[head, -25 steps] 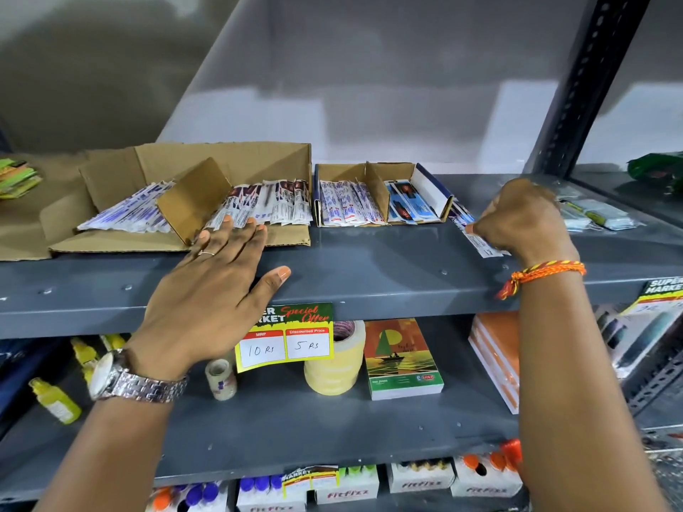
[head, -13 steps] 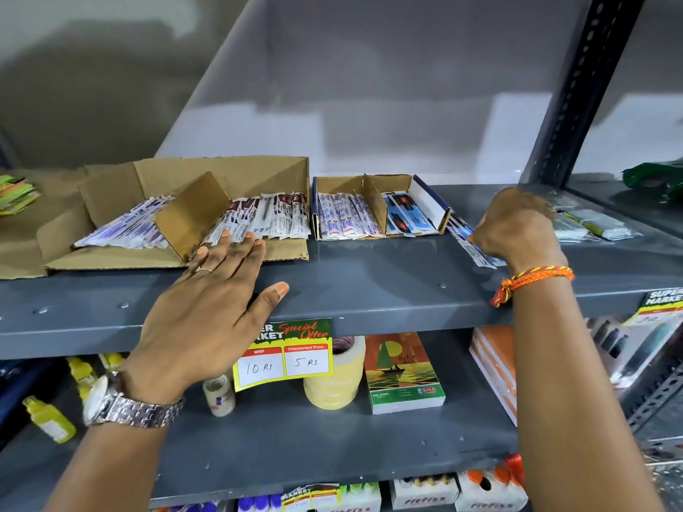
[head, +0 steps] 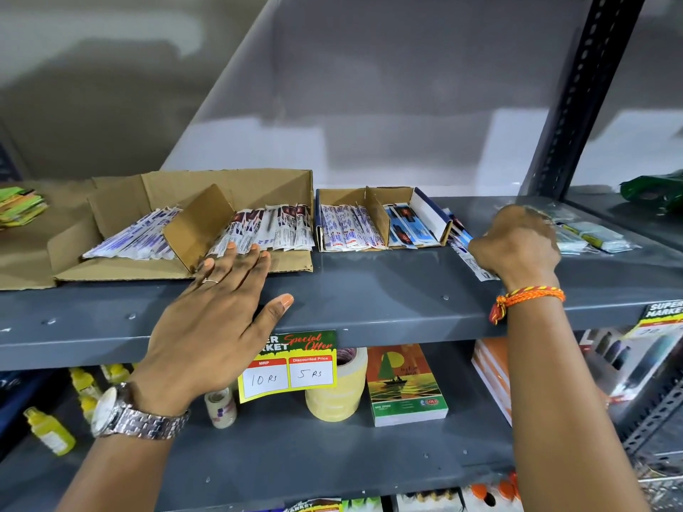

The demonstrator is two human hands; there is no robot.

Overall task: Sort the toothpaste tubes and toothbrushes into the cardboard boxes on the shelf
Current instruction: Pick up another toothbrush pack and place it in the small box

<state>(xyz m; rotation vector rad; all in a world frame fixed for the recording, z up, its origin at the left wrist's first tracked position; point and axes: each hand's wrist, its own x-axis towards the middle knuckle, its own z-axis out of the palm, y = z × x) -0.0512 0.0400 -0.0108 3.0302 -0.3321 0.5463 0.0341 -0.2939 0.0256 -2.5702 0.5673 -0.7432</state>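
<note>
Right hand (head: 517,245) barely shifted, pinching loose packet (head: 476,266) near shelf edge (head: 369,312), left hand (head: 218,308) spread flat.

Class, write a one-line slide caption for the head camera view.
Left hand flat by the large cardboard box; right hand grasps packets beside the small box.

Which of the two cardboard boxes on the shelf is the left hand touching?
The large brown box at the left. The left hand lies flat on its front flap; the smaller box with a blue-and-white side stands apart, further right.

The right hand (head: 515,245) has slid slightly further back over the loose packets (head: 469,256); left hand unmoved.
</note>
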